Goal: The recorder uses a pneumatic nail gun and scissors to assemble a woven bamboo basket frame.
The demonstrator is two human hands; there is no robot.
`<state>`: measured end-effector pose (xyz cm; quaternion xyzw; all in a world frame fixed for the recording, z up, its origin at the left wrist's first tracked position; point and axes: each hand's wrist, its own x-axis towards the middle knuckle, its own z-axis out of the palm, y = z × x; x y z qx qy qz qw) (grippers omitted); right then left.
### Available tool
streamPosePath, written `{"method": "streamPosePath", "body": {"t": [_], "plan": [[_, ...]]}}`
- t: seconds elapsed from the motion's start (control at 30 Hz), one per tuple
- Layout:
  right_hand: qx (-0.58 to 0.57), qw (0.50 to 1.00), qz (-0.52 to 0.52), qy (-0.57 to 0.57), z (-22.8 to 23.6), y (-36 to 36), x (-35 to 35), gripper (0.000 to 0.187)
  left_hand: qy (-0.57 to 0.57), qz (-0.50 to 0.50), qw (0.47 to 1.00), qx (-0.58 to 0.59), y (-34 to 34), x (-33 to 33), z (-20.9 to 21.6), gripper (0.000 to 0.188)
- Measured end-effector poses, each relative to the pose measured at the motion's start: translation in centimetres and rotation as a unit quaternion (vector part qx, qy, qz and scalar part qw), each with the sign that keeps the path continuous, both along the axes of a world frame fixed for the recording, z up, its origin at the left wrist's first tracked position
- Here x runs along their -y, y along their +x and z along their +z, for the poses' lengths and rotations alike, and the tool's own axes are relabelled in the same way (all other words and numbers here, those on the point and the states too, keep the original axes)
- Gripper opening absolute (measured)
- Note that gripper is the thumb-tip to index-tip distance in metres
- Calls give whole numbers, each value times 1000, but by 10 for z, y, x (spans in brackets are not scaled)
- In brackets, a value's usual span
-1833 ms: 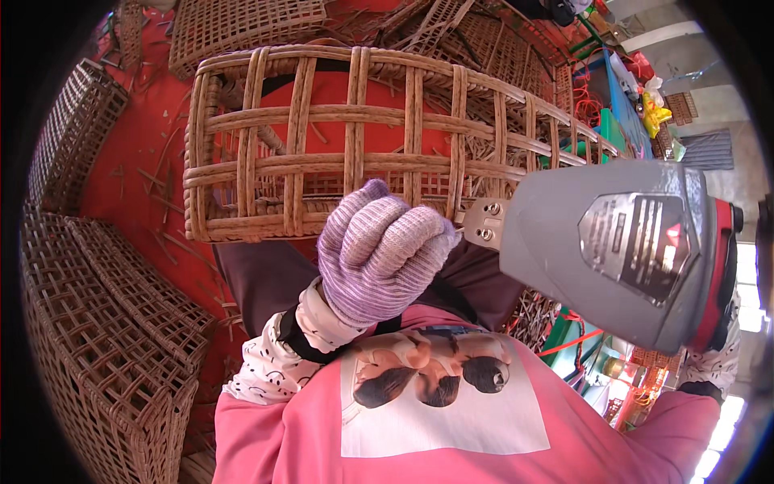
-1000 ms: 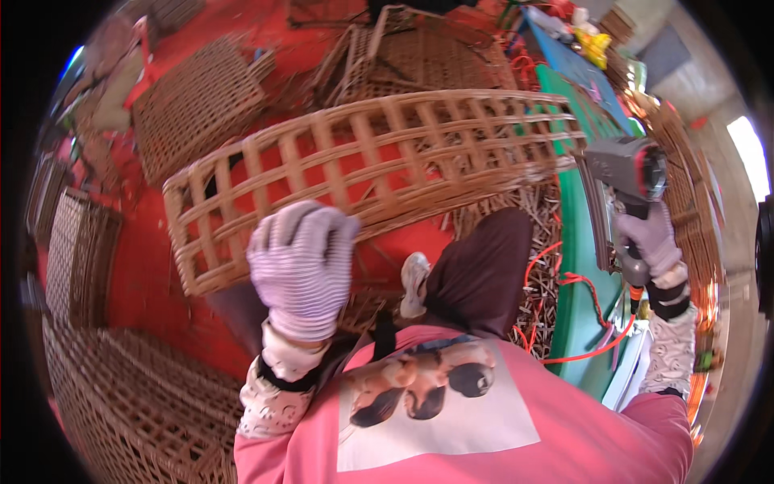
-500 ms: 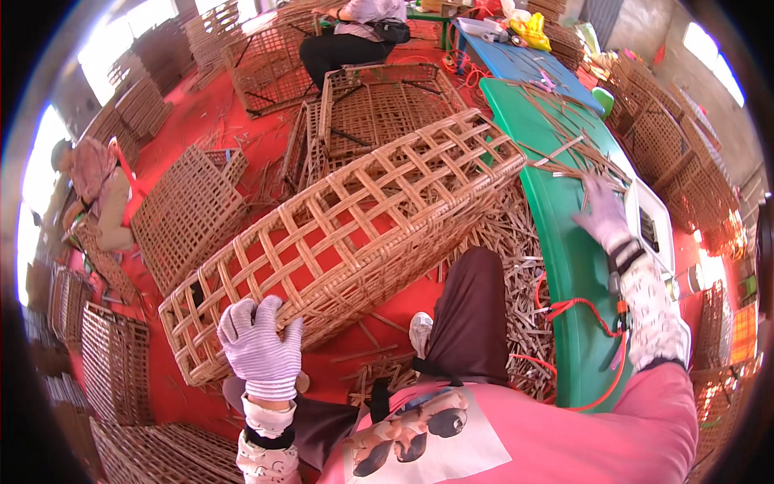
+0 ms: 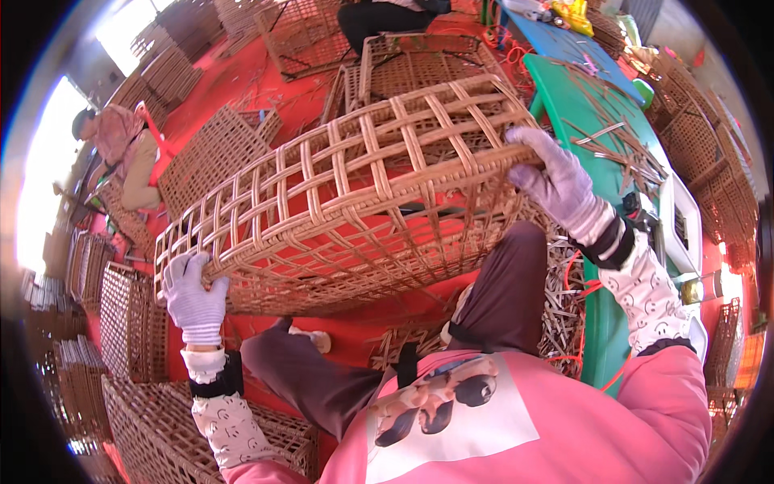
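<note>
A long brown woven basket frame (image 4: 355,198) with an open lattice of strips is held tilted in front of me, above my knees. At its left end, my left hand (image 4: 193,297), in a pale striped glove, has its fingers curled over the braided edge. My right hand (image 4: 556,179), gloved alike, grips the same edge near the right corner, with the thumb beneath. The fingertips of both hands are partly hidden by the weave. Beside my right forearm stands a green table (image 4: 606,323), strewn with loose brown strips (image 4: 617,141).
A heap of strip scraps (image 4: 560,294) lies under the green table. Stacked woven panels (image 4: 133,323) stand at the left, with another woven basket (image 4: 177,419) lower down. One co-worker (image 4: 121,149) bends at the far left; another person (image 4: 379,24) sits beyond. A white tray (image 4: 685,222) is at the right.
My right hand has left the green table and taken hold of the basket's right end. My left hand has shifted left along the edge, and the basket has turned and tilted.
</note>
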<state>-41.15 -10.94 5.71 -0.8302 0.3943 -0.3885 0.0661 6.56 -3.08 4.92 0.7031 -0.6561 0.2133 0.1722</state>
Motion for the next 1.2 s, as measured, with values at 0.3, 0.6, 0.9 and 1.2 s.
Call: {"method": "streamPosePath", "body": {"t": [0.3, 0.6, 0.9, 1.2], "plan": [[15, 997, -49, 54, -53, 16, -54, 41, -38, -231, 965, -119, -53, -12, 30, 39], [-2, 991, -10, 134, -42, 10, -73, 61, 77, -371, 916, -137, -180, 11, 8, 43], [-244, 845, -433, 197, -46, -201, -63, 55, 87, -304, 929, -194, -196, 17, 7, 27], [-186, 717, -569, 358, -109, -317, -77, 86, 22, -372, 904, -208, -192, 17, -4, 22]]}}
